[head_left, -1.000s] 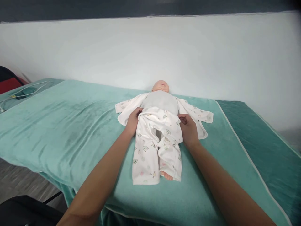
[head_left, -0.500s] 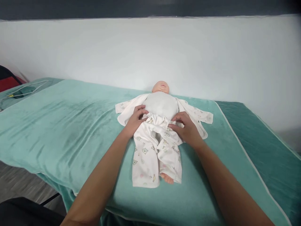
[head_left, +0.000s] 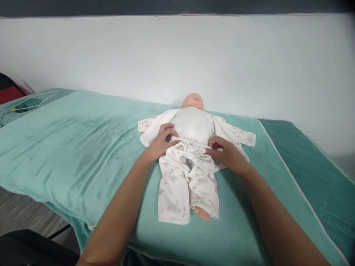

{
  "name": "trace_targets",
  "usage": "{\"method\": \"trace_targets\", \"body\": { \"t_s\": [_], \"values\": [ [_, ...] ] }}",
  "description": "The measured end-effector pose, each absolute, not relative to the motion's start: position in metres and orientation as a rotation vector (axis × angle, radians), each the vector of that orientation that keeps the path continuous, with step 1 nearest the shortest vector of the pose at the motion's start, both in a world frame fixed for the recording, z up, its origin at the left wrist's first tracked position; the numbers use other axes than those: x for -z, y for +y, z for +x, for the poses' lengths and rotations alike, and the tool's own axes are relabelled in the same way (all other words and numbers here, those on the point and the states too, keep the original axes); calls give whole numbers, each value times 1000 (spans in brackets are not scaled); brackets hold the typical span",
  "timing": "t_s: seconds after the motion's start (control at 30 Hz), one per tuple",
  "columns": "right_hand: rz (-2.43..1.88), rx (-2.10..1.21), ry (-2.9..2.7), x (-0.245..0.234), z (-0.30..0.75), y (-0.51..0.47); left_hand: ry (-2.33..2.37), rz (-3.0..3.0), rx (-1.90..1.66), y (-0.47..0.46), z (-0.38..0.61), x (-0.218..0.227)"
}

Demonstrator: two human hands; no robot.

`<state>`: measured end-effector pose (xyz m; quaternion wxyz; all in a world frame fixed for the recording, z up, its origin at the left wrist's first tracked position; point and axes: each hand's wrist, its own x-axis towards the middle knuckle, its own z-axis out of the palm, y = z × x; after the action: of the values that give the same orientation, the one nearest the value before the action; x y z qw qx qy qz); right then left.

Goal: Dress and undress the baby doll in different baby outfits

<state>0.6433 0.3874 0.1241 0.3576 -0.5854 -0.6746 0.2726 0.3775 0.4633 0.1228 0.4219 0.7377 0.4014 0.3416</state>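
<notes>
A baby doll (head_left: 193, 123) lies on its back, head toward the wall, with its white cloth belly bare. Its patterned white jacket (head_left: 231, 132) is spread open, sleeves out to both sides. White baby trousers (head_left: 174, 181) with small animal prints cover the doll's legs, and one foot (head_left: 202, 213) shows at a cuff. My left hand (head_left: 163, 142) pinches the waistband at the doll's left-of-view hip. At the opposite hip my right hand (head_left: 223, 152) is closed on the waistband too, thumb and fingers together. The other foot is hidden inside its trouser leg.
Under the doll, a light green blanket (head_left: 69, 147) covers the bed, with darker green cloth (head_left: 313, 159) at right. A white wall (head_left: 177, 59) stands behind. At far left lie a white cord (head_left: 41, 99) and a red and black object (head_left: 9, 94).
The waistband now lies flatter and straighter across the doll's lower belly. Both hands still hold it at the hips. The whole view has shifted slightly.
</notes>
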Motion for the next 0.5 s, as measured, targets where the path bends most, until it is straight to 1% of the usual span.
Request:
{"method": "trace_targets", "body": {
  "t_s": [0.1, 0.2, 0.27, 0.4, 0.5],
  "values": [
    [-1331, -618, -1851, -122, 646, 386, 978, 1895, -828, 461, 376, -126],
    [-1244, -347, -1876, -118, 643, 385, 927, 1945, -925, 458, 378, -126],
    [-1234, -222, -1846, -116, 638, 386, 905, 1959, -961, 457, 380, -128],
    [-1322, -209, -1743, -118, 630, 398, 881, 1943, -945, 465, 385, -134],
    [-1492, -276, -1633, -122, 627, 418, 1013, 1898, -1010, 488, 391, -135]
  ]
}}
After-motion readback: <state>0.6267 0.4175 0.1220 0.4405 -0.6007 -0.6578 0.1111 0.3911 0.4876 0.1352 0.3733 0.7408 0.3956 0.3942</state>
